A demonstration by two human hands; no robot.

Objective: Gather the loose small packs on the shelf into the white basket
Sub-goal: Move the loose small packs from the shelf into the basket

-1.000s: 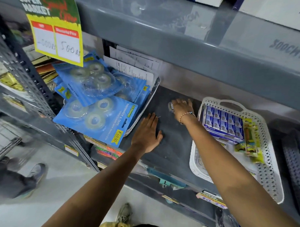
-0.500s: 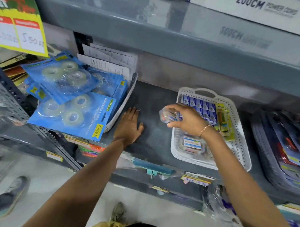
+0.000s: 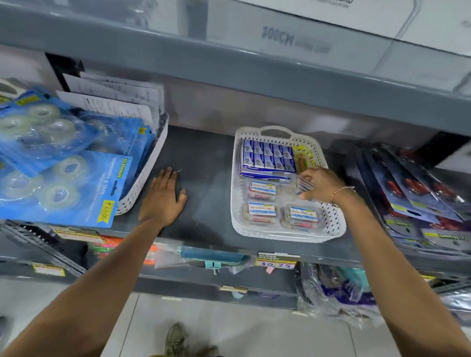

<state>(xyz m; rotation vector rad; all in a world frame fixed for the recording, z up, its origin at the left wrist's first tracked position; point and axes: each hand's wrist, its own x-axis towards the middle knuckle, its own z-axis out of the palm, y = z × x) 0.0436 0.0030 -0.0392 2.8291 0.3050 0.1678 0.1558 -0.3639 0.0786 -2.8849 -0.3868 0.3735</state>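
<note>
Both hands are over the grey shelf (image 3: 211, 161): the left hand (image 3: 163, 200) lies flat with fingers spread on the bare surface, holding nothing, while the right hand (image 3: 321, 185) reaches over the white basket (image 3: 334, 222) with its fingertips pinched on a small clear pack (image 3: 305, 184), poised just above the basket's interior. Taking the basket as a clock face, a block of blue boxes (image 3: 268, 159) fills the 12 o'clock end, a strip of yellow packets (image 3: 304, 156) sits toward 1 o'clock, and three small packs with white-and-blue labels already lie inside, at 9 o'clock (image 3: 262, 190), 7 o'clock (image 3: 261, 211) and 5 o'clock (image 3: 302, 216). The pinched pack hangs near 3 o'clock, in what looks like the one open spot. From the left hand, the basket is at 3 o'clock and a second tray of blue tape cards (image 3: 61, 161) is at 9 o'clock. The shelf between the two trays shows no other loose pack; a tiny glint by the left fingertips is too small to identify. By this reading the gathering is nearly finished: what remains is to set down this pack, and to check the shadowed back of the shelf, which cannot be seen clearly.
</note>
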